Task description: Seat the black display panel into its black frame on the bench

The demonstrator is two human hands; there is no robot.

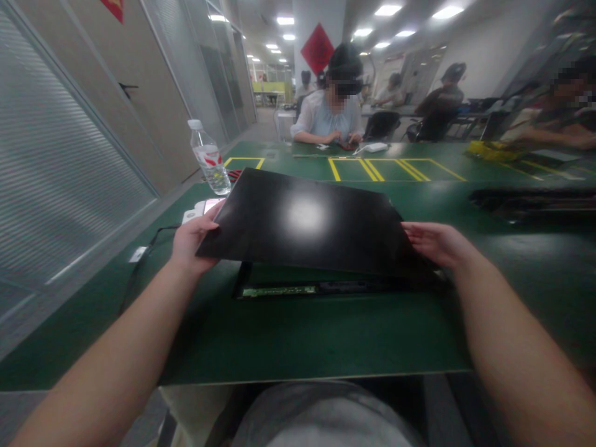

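Note:
A flat black screen panel (344, 217) with a bright glare on its face is tilted above the green table (316, 347). My left hand (193, 239) grips its left edge, thumb on the front. At the opposite edge is my right hand (437, 242), fingers together against the panel's side. Beneath the panel lies a thin black frame (363, 287) with a green circuit strip (279, 290) along its near side. The panel hides most of that frame's far part.
A water bottle (212, 161) stands behind my left hand, near a white device (193, 214) and a black cable (149, 248). Dark parts (535, 202) lie at the right. Yellow tape outlines (377, 169) mark the far table, where a person (333, 115) sits.

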